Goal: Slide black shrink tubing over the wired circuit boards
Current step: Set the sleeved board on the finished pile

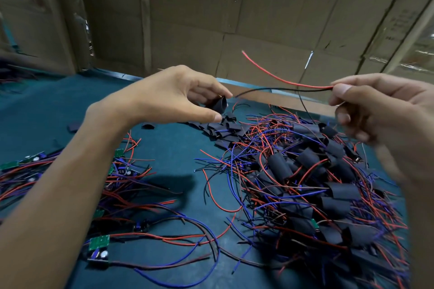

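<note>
- Black shrink tubing piece [217, 103] is pinched between the thumb and fingertips of the left hand [175, 95], open mouth facing right toward the other hand.
- Right hand [375, 110] is pinching a red wire [277, 77] and a black wire [277, 89] together between thumb and forefinger; the other fingers are curled in. Can't make out the board those wires belong to, it's hidden or blurred somewhere by that hand.
- Key bit: the black wire runs pretty much level, leftward from the right fingers, and its free end sits just beside the tube mouth, nearly lined up with it. Not inside yet as far as I can tell. The red one curves up and away to the left, so it looks like it'd need gathering in too.
- Below the right fingers: a pile of already sleeved boards [328, 195] tangled in wire.
- Below the left forearm: bare green circuit boards [99, 242] on the teal table [173, 152].
- Just under the left fingers: a loose stack of cut tubing pieces [225, 128].
</note>
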The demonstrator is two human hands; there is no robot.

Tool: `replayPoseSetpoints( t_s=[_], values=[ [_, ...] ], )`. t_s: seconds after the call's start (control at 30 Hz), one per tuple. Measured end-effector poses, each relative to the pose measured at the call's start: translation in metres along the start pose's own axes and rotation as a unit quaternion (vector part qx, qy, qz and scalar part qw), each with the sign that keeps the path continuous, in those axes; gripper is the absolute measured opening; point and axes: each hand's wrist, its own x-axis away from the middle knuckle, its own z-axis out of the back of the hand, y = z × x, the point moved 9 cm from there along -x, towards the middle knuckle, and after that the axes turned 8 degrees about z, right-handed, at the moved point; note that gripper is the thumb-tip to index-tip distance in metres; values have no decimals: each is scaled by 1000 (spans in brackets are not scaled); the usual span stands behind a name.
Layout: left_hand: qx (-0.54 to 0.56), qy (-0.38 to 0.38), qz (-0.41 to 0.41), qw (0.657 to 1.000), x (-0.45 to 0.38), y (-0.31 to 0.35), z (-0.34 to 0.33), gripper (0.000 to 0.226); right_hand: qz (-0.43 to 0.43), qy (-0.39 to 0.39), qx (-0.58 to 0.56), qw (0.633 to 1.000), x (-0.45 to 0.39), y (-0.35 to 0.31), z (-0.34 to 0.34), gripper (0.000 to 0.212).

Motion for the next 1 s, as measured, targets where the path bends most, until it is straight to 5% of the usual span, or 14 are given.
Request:
replayPoseSetpoints(
  t_s=[1.0],
  values=[
    [44, 9, -28, 999, 3, 13, -1, 38, -82, -19, -26, 996, 4, 17, -13, 26]
  ],
)
